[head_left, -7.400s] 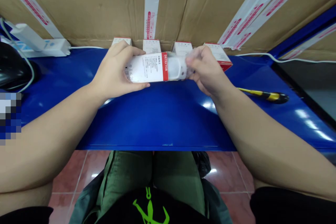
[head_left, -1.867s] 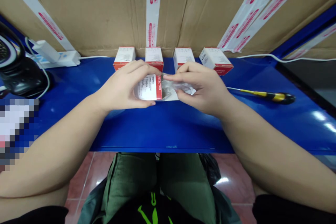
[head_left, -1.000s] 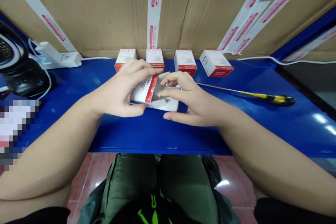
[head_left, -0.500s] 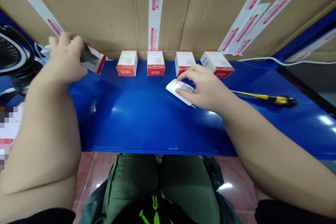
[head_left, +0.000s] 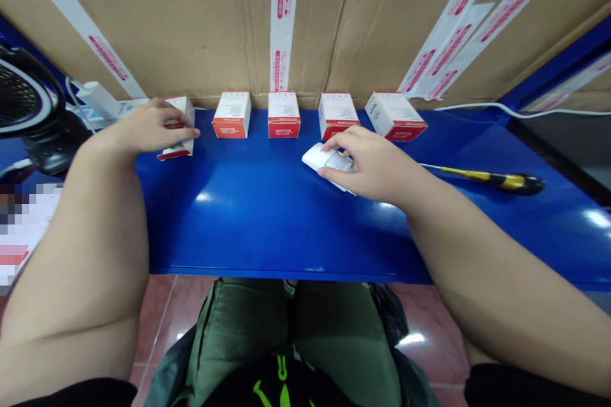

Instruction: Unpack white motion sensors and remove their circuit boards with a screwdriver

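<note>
Head view: right hand [head_left: 375, 165] nearer gadget [head_left: 315, 156], fingers grasping it
Gadget: juts left of fingertips, long axis slanting
Left hand [head_left: 147, 128]: grasping box [head_left: 188, 147]

Bright glare spots the blue tabletop [head_left: 258, 229] and tiled floor [head_left: 439, 324]; shadows are soft, left edge pixelated.

You can read "DETECTOR" in white on the orange-red end of one box [head_left: 231, 116] and on the red end of its right-hand neighbor [head_left: 284, 116]. The finer print there, and the red lettering on the white tape [head_left: 280, 19], defeats you.
</note>
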`<state>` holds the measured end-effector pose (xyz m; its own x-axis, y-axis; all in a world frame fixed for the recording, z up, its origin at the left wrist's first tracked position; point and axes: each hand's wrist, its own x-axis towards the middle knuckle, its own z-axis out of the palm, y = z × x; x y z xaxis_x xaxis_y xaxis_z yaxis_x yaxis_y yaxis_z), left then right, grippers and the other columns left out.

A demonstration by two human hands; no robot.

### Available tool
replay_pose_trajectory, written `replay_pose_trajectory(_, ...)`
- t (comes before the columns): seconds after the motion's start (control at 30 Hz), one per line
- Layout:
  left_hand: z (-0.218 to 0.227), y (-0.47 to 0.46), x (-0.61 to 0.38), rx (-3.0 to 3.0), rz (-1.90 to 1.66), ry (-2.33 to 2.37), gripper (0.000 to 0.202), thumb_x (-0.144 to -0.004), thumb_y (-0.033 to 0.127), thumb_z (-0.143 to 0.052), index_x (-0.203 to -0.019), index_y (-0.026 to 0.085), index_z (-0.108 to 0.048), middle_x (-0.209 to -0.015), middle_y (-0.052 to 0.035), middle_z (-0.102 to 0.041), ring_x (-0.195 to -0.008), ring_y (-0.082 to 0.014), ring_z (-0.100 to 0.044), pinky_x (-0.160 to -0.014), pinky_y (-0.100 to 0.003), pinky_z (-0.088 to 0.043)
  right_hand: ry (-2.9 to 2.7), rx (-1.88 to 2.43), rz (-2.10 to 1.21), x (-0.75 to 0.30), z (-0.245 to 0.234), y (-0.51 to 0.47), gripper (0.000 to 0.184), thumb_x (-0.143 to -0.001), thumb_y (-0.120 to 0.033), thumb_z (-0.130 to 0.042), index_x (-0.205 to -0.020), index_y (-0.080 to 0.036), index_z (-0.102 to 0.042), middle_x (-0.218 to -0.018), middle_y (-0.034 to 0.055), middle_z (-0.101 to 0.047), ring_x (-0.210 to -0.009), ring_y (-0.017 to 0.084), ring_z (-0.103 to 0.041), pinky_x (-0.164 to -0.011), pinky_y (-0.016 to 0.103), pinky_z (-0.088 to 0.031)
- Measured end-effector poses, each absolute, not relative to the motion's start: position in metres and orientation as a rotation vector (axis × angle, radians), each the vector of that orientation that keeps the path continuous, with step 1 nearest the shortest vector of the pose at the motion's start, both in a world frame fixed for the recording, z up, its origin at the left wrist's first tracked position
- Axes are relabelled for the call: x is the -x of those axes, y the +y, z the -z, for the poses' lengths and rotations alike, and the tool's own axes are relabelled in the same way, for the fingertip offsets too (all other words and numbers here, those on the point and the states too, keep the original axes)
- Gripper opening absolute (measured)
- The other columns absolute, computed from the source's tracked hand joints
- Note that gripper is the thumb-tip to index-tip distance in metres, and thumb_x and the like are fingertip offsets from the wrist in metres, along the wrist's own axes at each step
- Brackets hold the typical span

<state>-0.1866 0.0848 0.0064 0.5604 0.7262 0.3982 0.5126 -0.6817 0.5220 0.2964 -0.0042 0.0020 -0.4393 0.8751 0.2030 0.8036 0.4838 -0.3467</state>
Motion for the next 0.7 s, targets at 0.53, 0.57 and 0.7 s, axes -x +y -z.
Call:
replay_pose_trajectory(0.53, 0.004, 0.083, 0.186, -2.320, -0.849, 1.727, 0.036, -0.050, 0.054, -0.082, -0.081, 0.042, -0.068, -0.082, -0.0056, -0.053, -0.128, -0.0407, -0.050, -0.104, -0.056, -0.030, -2.550, 1.698, -0.328, -0.297, -0.014, -0.009, 0.090, -0.081, -0.050, -0.082, -0.164, -0.019, -0.064, -0.138, 0.0203, -0.081, -0.116, 0.044, -0.079, -0.092, 0.053, -0.061)
replay_pose_trajectory(0.57, 0.002, 0.081, 0.183, -2.292, -0.841, 1.751, 0.036, -0.049, 0.055, -0.082, -0.079, 0.042, -0.067, -0.081, -0.0058, -0.052, -0.129, -0.0412, -0.049, -0.105, -0.057, -0.030, -2.561, 1.709, -0.328, -0.296, -0.015, -0.009, 0.090, -0.082, -0.049, -0.081, -0.165, -0.018, -0.064, -0.139, 0.0207, -0.081, -0.116, 0.044, -0.079, -0.092, 0.052, -0.061)
replay_pose_trajectory(0.7, -0.009, 0.069, 0.160, -2.177, -0.762, 1.894, 0.034, -0.053, 0.057, -0.077, -0.083, 0.043, -0.067, -0.081, -0.0060, -0.050, -0.129, -0.0410, -0.046, -0.113, -0.062, -0.030, -2.602, 1.674, -0.405, -0.291, -0.022, -0.012, 0.078, -0.084, -0.040, -0.078, -0.159, -0.020, -0.068, -0.137, 0.0183, -0.082, -0.113, 0.040, -0.080, -0.090, 0.048, -0.060)
